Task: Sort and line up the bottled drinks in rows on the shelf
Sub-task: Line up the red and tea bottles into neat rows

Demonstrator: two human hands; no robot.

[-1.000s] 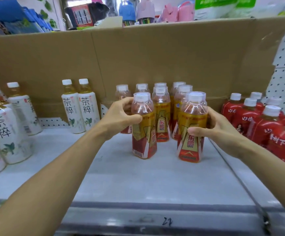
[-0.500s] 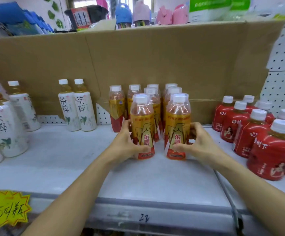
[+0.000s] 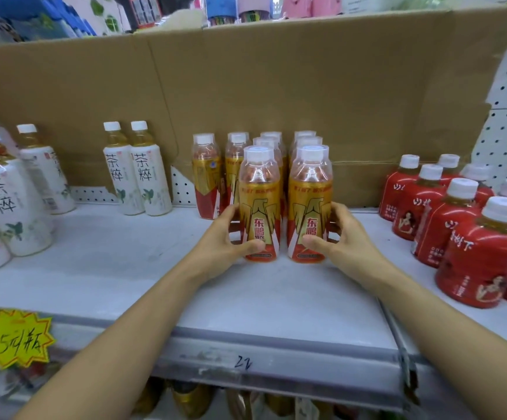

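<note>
Gripping, left hand: my left hand [image 3: 221,247] is curled round the lower label of the left front bottle [image 3: 259,204]. My thumb lies across its front near the base, and my fingers go round the far side.
Gripping, right hand: my right hand [image 3: 343,244] holds the right front bottle [image 3: 309,204] the same way, low down, with the thumb on the front.
Front pair: both stand upright on the shelf [image 3: 124,268], side by side with only a thin gap, labels facing me.
Rows behind: more gold bottles [image 3: 272,140] of the same kind queue behind each one, back toward the cardboard [image 3: 306,86].
Strays: two further gold bottles [image 3: 205,177] stand just left of these rows.
Against a second ago: my hands then sat at mid-label and the pair stood wider apart. Now my grip is lower and the two are drawn close.
Against half a second ago: the hold and place are much the same, the gap perhaps a little narrower.
White tea bottles: [image 3: 137,174] are upright to the left, well apart from my hands.
Red bottles: [image 3: 458,222] are clustered to the right, near my right forearm.
Shelf rail: a yellow price tag [image 3: 14,338] hangs at the left front, out of view a second ago.
</note>
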